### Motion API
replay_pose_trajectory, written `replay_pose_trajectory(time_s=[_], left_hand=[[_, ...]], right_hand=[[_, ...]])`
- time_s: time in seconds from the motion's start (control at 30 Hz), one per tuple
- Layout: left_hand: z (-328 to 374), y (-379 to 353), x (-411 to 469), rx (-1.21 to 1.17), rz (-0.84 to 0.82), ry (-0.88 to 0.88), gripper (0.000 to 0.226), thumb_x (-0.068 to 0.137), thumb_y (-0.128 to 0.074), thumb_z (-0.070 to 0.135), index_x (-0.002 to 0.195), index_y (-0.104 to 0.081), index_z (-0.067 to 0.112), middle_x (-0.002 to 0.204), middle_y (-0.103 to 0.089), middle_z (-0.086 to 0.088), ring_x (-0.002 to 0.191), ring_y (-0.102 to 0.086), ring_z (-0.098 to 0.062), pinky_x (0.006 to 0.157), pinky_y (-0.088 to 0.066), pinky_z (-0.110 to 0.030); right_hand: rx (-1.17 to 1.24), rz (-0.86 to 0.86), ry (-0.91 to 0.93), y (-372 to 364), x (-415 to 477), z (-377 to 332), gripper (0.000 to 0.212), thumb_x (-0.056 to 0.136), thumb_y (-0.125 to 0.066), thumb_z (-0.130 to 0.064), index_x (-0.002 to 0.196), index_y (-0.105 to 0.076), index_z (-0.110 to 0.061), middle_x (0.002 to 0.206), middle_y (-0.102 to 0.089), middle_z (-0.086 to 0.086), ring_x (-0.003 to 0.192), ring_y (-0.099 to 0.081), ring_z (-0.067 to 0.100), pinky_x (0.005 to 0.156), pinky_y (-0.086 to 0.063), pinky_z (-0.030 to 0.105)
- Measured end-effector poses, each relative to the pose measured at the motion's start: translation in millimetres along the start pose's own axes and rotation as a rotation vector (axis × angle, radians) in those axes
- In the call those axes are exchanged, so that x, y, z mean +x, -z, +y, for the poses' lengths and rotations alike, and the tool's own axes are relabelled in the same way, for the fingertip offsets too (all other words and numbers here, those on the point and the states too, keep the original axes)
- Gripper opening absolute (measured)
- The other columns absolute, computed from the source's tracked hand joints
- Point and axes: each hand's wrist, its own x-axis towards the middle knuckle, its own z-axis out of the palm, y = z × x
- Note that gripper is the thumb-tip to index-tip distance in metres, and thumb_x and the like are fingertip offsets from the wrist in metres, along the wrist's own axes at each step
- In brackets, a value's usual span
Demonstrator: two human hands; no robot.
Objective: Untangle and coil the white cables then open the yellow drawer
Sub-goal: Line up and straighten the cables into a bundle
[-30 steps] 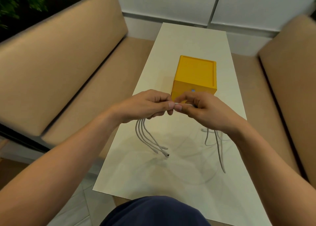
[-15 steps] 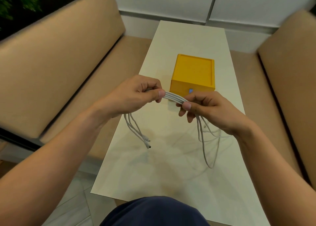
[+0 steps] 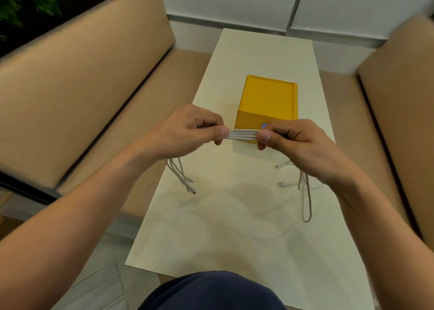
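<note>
Your left hand (image 3: 192,131) and your right hand (image 3: 296,145) both pinch the white cables (image 3: 243,134). On each hand the thumb presses the cables against the curled fingers.

One second ago your thumbs were almost touching, and you could hardly see any cable between them. Half a second ago the hands had come apart, and the cables sloped down from left to right. Now your hands are level. The cables run flat and straight between them, lying side by side like a little ribbon.

You hold the cables up over the table (image 3: 234,239), just in front of the yellow box (image 3: 270,98). The box sits on the middle of the table, where it was before. It looks closed. Your right hand now hides part of its front, and a small blue spot (image 3: 265,125) peeks out just above your thumb.

Under your left hand the loose ends (image 3: 180,175) hang down in a bunch. One dark plug tip (image 3: 193,192) is the lowest. Under your right hand the cables drop in a long loop (image 3: 306,206), which now hangs farther to the right than it did half a second ago. Two small plugs (image 3: 280,184) stick out to the left near that wrist. I cannot tell if the loop touches the table.

A tan couch (image 3: 70,86) is on your left and another couch (image 3: 399,103) is on your right. Your dark blue clothes (image 3: 211,291) show at the bottom.
</note>
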Motion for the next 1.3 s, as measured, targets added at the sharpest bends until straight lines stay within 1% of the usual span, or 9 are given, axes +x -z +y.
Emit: replay_pose_trajectory(time_s=[0.23,0.4,0.5,0.67,0.83,0.93,1.1,1.2,1.3], left_hand=[[-4.8,9.1,-6.8,-0.004,-0.098,-0.007,0.028,0.096,-0.068,0.031,0.07,-0.073,0.021,0.05,-0.041,0.013,0.052,-0.034,-0.007,0.052,-0.025,-0.015],[-4.7,7.8,-2.6,-0.025,-0.118,0.015,0.029,0.1,-0.065,0.023,0.073,-0.071,0.015,0.051,-0.041,0.013,0.052,-0.037,-0.007,0.053,-0.026,-0.014],[-10.6,5.7,-0.5,-0.066,-0.063,0.042,0.032,0.096,-0.057,0.039,0.072,-0.066,0.019,0.056,-0.042,0.012,0.056,-0.036,-0.009,0.056,-0.029,-0.023],[-14.4,5.1,-1.7,-0.074,-0.115,0.062,0.039,0.106,-0.053,0.037,0.077,-0.063,0.014,0.065,-0.06,0.001,0.062,-0.053,-0.013,0.061,-0.042,-0.022],[-3.1,-5.8,3.7,0.01,-0.086,0.014,0.031,0.101,-0.052,0.051,0.103,-0.075,0.03,0.086,-0.071,0.009,0.082,-0.062,-0.01,0.073,-0.046,-0.027],[2.7,-11.7,9.1,-0.112,-0.133,-0.034,0.029,0.104,-0.056,0.039,0.106,-0.076,0.018,0.094,-0.077,0.001,0.093,-0.071,-0.016,0.086,-0.054,-0.03],[4.9,-21.0,10.6,-0.302,-0.151,-0.018,0.029,0.106,-0.055,0.029,0.088,-0.069,0.011,0.063,-0.055,0.001,0.058,-0.051,-0.013,0.059,-0.045,-0.024],[5.5,-21.7,10.7,-0.223,-0.114,-0.026,0.029,0.105,-0.056,0.033,0.083,-0.067,0.018,0.06,-0.041,0.011,0.056,-0.035,-0.01,0.053,-0.031,-0.023],[8.0,-14.6,8.5,-0.178,-0.122,-0.045,0.029,0.106,-0.055,0.027,0.08,-0.066,0.021,0.056,-0.041,0.015,0.055,-0.033,-0.007,0.053,-0.028,-0.022]], right_hand=[[-0.174,-0.218,-0.002,11.2,9.8,1.0,0.027,0.098,-0.059,-0.046,0.086,-0.077,-0.03,0.06,-0.05,-0.004,0.054,-0.04,0.008,0.054,-0.031,0.026],[-0.379,-0.161,0.027,6.3,20.3,2.8,0.029,0.102,-0.056,-0.044,0.083,-0.071,-0.027,0.056,-0.052,-0.005,0.053,-0.044,0.011,0.053,-0.032,0.033],[-0.32,-0.071,0.049,3.0,19.0,1.7,0.029,0.103,-0.056,-0.039,0.082,-0.07,-0.024,0.055,-0.051,-0.011,0.053,-0.044,0.011,0.051,-0.029,0.027],[-0.177,-0.057,0.058,3.9,17.3,-1.5,0.028,0.103,-0.058,-0.037,0.083,-0.072,-0.022,0.056,-0.044,-0.01,0.055,-0.039,0.009,0.051,-0.027,0.021],[-0.154,-0.071,0.063,2.5,17.1,-5.5,0.027,0.103,-0.058,-0.035,0.082,-0.071,-0.025,0.058,-0.045,-0.01,0.057,-0.039,0.009,0.052,-0.027,0.022],[-0.158,-0.083,0.065,1.6,16.4,-7.5,0.027,0.103,-0.058,-0.035,0.081,-0.069,-0.025,0.06,-0.05,-0.013,0.06,-0.042,0.008,0.054,-0.029,0.02],[-0.156,-0.099,0.045,2.5,13.2,-5.6,0.027,0.103,-0.055,-0.043,0.087,-0.071,-0.028,0.069,-0.057,-0.003,0.064,-0.047,0.011,0.062,-0.037,0.034],[-0.039,-0.157,0.0,3.5,9.4,-1.7,0.024,0.102,-0.055,-0.044,0.1,-0.073,-0.028,0.07,-0.058,-0.003,0.061,-0.047,0.011,0.06,-0.039,0.033],[0.132,-0.223,-0.059,5.7,5.1,8.5,0.022,0.1,-0.06,-0.033,0.112,-0.069,-0.017,0.09,-0.072,-0.001,0.07,-0.061,0.014,0.068,-0.05,0.03]])
